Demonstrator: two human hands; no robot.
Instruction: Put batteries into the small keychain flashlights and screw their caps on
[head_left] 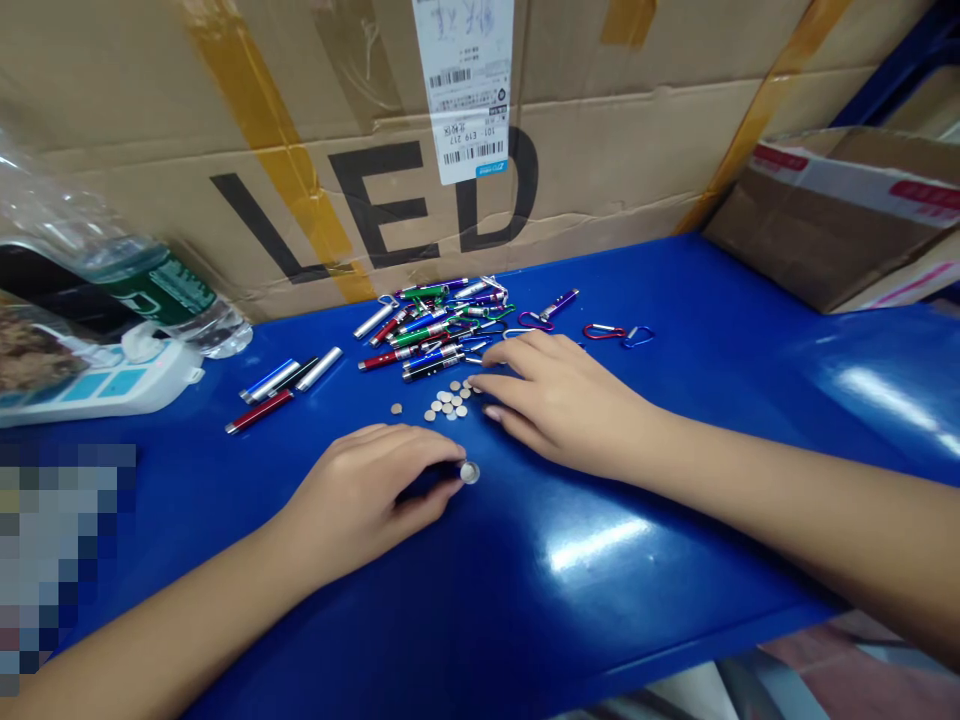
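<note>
My left hand (382, 480) pinches a small metal tube (470, 471) between thumb and fingers. Its round end faces up toward me, and the rest of the barrel is hidden behind my fingers. My right hand (559, 400) hovers with spread, bent fingers at the right edge of a small heap of silvery button cells (448, 402). Whether its fingertips touch a cell cannot be made out. One loose button cell (397, 409) lies apart, just above my left hand. Behind the cells is a pile of mini flashlights (424, 335) in several colours, some with carabiner clips.
At left lie several flashlight barrels (270, 392) beside a white power strip (161, 375) and a water bottle (176, 295). Carabiners (604, 331) rest right of the pile. A large carton (600, 130) backs the blue table (712, 520); an open box (840, 220) stands far right.
</note>
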